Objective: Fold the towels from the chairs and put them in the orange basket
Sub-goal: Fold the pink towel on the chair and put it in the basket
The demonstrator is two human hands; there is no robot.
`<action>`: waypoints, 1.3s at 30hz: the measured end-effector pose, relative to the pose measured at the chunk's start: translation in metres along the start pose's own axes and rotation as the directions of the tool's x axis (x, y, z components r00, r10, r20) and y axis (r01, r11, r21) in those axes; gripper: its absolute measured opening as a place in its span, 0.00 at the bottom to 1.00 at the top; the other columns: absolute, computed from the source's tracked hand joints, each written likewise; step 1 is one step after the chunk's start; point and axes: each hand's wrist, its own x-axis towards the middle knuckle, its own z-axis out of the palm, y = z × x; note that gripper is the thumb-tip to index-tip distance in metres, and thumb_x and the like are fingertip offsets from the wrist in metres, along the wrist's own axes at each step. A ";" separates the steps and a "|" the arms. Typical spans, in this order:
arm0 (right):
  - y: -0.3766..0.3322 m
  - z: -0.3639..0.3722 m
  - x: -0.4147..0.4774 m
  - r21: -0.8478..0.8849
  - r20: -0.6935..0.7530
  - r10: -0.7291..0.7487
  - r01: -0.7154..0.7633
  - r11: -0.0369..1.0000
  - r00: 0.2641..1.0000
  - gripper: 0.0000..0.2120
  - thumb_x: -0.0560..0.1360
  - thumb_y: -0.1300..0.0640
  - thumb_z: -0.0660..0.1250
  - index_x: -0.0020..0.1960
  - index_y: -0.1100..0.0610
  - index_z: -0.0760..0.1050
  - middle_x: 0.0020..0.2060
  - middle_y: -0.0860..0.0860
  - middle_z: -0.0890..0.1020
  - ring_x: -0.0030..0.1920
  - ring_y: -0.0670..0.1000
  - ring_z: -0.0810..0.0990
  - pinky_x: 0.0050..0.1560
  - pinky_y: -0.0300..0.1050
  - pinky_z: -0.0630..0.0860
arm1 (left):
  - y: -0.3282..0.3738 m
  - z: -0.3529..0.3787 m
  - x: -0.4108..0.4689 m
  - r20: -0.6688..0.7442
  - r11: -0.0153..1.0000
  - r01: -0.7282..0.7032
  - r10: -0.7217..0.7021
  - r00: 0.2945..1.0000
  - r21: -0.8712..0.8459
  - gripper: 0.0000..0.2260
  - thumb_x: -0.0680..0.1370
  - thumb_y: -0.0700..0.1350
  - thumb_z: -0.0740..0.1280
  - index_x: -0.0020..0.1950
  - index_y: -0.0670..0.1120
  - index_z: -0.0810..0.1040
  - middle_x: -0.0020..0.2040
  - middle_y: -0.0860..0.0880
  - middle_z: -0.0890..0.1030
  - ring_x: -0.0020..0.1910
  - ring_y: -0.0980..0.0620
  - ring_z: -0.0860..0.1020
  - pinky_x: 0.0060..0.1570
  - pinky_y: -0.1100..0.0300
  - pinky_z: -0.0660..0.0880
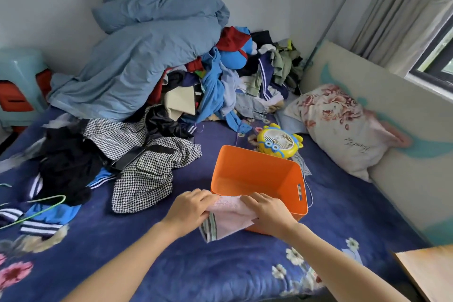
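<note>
hidden: orange basket (257,174) near rim behind pink towel (230,216) | axis: 1–7 o'clock, striped end at 7 | hands: left hand (191,208), right hand (268,213) apart, each pinching a towel side

Floral navy bed (186,274) carries orange basket (255,174), clothes heap (152,95) — pillow (343,127), fan (279,141).
</note>
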 end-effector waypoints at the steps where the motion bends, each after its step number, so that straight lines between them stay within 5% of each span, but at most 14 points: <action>1: 0.006 0.000 0.007 0.009 -0.007 0.032 -0.031 0.999 0.999 0.32 0.50 0.53 0.75 0.52 0.48 0.68 0.35 0.45 0.80 0.31 0.48 0.80 0.18 0.35 0.69 | -0.008 0.004 0.012 0.001 1.000 -0.004 0.004 1.000 -0.008 0.31 0.53 0.37 0.77 0.52 0.51 0.70 0.39 0.54 0.81 0.32 0.54 0.78 0.28 0.66 0.73; 4: 0.024 0.006 0.013 0.043 0.018 0.109 -0.110 0.993 0.994 0.28 0.55 0.54 0.70 0.54 0.50 0.69 0.37 0.48 0.81 0.33 0.51 0.81 0.20 0.39 0.73 | -0.021 0.019 0.036 0.019 0.998 -0.019 0.020 1.000 -0.054 0.31 0.53 0.36 0.76 0.51 0.51 0.70 0.39 0.53 0.80 0.32 0.52 0.78 0.27 0.64 0.75; 8: 0.056 0.006 0.021 0.069 0.057 0.201 -0.205 0.976 0.978 0.25 0.68 0.61 0.68 0.64 0.56 0.71 0.54 0.55 0.80 0.52 0.59 0.79 0.42 0.53 0.79 | -0.033 0.040 0.074 0.030 0.996 -0.064 0.066 0.997 -0.063 0.30 0.54 0.35 0.76 0.52 0.50 0.71 0.40 0.52 0.81 0.33 0.52 0.79 0.28 0.62 0.76; 13: 0.111 0.015 0.031 0.097 0.027 0.221 -0.223 0.970 0.975 0.26 0.64 0.63 0.72 0.61 0.57 0.75 0.51 0.54 0.82 0.49 0.59 0.81 0.38 0.52 0.80 | -0.037 0.069 0.124 0.043 0.995 -0.056 0.060 0.997 -0.077 0.26 0.58 0.34 0.72 0.53 0.49 0.71 0.41 0.50 0.82 0.35 0.49 0.81 0.28 0.59 0.77; 18: 0.164 0.026 0.056 0.169 0.049 0.268 -0.272 0.947 0.962 0.24 0.73 0.60 0.64 0.68 0.53 0.67 0.62 0.51 0.76 0.61 0.55 0.74 0.53 0.48 0.74 | -0.048 0.096 0.174 0.176 0.997 0.031 -0.019 0.984 -0.064 0.23 0.61 0.36 0.70 0.54 0.49 0.73 0.43 0.50 0.82 0.38 0.50 0.81 0.29 0.58 0.78; 22: 0.202 0.052 0.075 0.246 0.120 0.290 -0.311 0.918 0.949 0.22 0.74 0.58 0.62 0.68 0.51 0.66 0.61 0.49 0.76 0.60 0.51 0.74 0.50 0.42 0.72 | -0.059 0.130 0.210 0.390 0.979 0.203 -0.187 0.901 0.001 0.19 0.74 0.38 0.60 0.65 0.48 0.73 0.60 0.50 0.77 0.58 0.49 0.75 0.50 0.54 0.73; 25: 0.221 0.080 0.087 0.278 0.210 0.314 -0.364 0.889 0.926 0.21 0.76 0.57 0.61 0.68 0.50 0.65 0.61 0.48 0.75 0.59 0.51 0.75 0.51 0.40 0.73 | -0.066 0.158 0.222 0.516 0.958 0.285 -0.258 0.817 0.029 0.21 0.76 0.38 0.58 0.68 0.50 0.70 0.64 0.52 0.74 0.62 0.50 0.71 0.54 0.57 0.67; 31: 0.244 0.133 0.116 0.312 0.287 0.325 -0.409 0.857 0.901 0.22 0.72 0.59 0.64 0.65 0.52 0.68 0.55 0.51 0.78 0.54 0.55 0.77 0.41 0.43 0.70 | -0.099 0.211 0.227 0.645 0.925 0.378 -0.311 0.698 0.038 0.22 0.75 0.35 0.57 0.66 0.51 0.71 0.63 0.52 0.75 0.62 0.49 0.71 0.54 0.55 0.69; 34: 0.251 0.156 0.131 0.303 0.148 0.306 -0.337 0.891 0.941 0.26 0.58 0.62 0.73 0.53 0.52 0.70 0.39 0.50 0.82 0.34 0.53 0.81 0.24 0.40 0.71 | -0.116 0.229 0.233 0.548 0.947 0.319 -0.281 0.788 0.027 0.21 0.69 0.32 0.60 0.58 0.48 0.77 0.56 0.52 0.80 0.53 0.47 0.78 0.46 0.57 0.73; 37: 0.244 0.176 0.134 0.305 0.059 0.280 -0.285 0.909 0.958 0.18 0.63 0.60 0.59 0.52 0.54 0.69 0.39 0.50 0.83 0.34 0.52 0.81 0.25 0.37 0.73 | -0.120 0.242 0.220 0.555 0.964 0.243 -0.263 0.789 0.111 0.19 0.58 0.37 0.63 0.44 0.51 0.81 0.42 0.56 0.83 0.39 0.52 0.81 0.36 0.63 0.72; 39: 0.235 0.200 0.139 0.336 0.132 0.246 -0.277 0.900 0.960 0.20 0.65 0.58 0.54 0.57 0.54 0.69 0.45 0.52 0.82 0.42 0.54 0.83 0.33 0.39 0.77 | -0.120 0.260 0.200 0.590 0.959 0.245 -0.281 0.757 0.142 0.16 0.57 0.37 0.66 0.42 0.51 0.80 0.40 0.56 0.82 0.40 0.52 0.80 0.38 0.62 0.69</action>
